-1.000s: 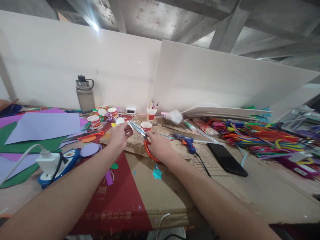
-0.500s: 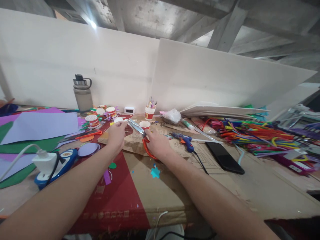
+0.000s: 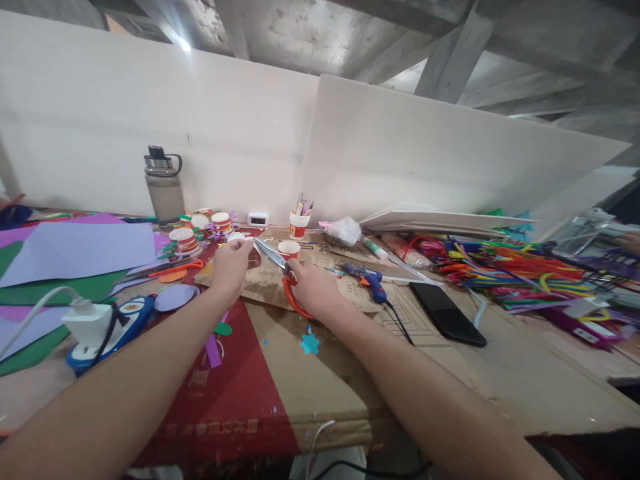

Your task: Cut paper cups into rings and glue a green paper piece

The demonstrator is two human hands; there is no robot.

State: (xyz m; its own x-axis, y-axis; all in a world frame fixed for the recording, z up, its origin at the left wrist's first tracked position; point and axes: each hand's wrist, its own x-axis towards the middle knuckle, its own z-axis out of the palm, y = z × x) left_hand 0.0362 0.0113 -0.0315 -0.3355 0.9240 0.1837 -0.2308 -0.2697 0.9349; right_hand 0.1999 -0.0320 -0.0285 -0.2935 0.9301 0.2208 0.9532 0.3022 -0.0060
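Currently, left fingers pinch a pale scrap while right fingers grip scissors.

Both arms I can see are bare, left forearm and right forearm alike, uncovered from the near edge of my view right up to the wrists. Each is broad at the near end and narrows smoothly toward the hand, its outline slim and even. The left hand and right hand are ungloved, with slender fingers; their nails and finer creases are too small and soft to make out.
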